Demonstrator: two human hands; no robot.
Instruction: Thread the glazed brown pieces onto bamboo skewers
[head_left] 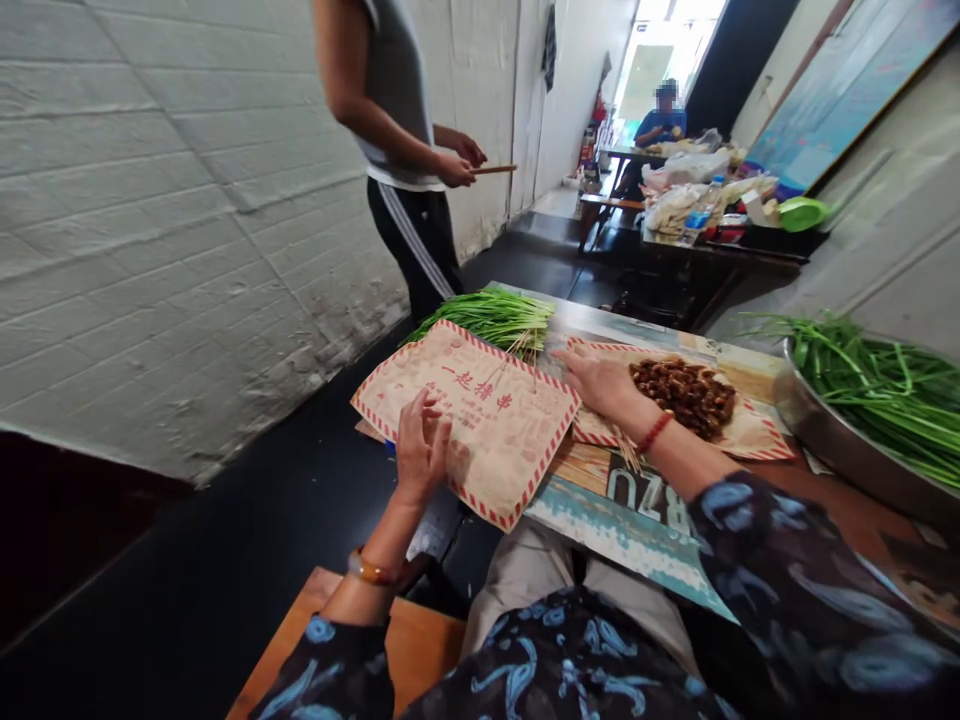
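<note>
A printed paper sheet (480, 400) with a red-and-white striped border and red characters lies at the table's left end, overhanging the front edge. My left hand (421, 450) is at its left part, fingers loosely bent and apart; whether they touch the paper I cannot tell. My right hand (604, 385) reaches over a second striped sheet (757, 435), fingers stretched toward the first sheet's right corner. Beside that wrist is a heap of dark brown meat pieces (686, 395). Thin wooden skewers (628, 450) stick out below my right forearm. Long green chives (495, 318) lie behind the first sheet, with more skewers at their cut ends.
A metal basin (832, 420) of long greens stands at the right. A person (405, 120) stands behind the table's left end, holding thin sticks. Farther back, another person (660, 125) sits by tables loaded with bags, a bottle and a green basket (802, 213). A white wall runs along the left.
</note>
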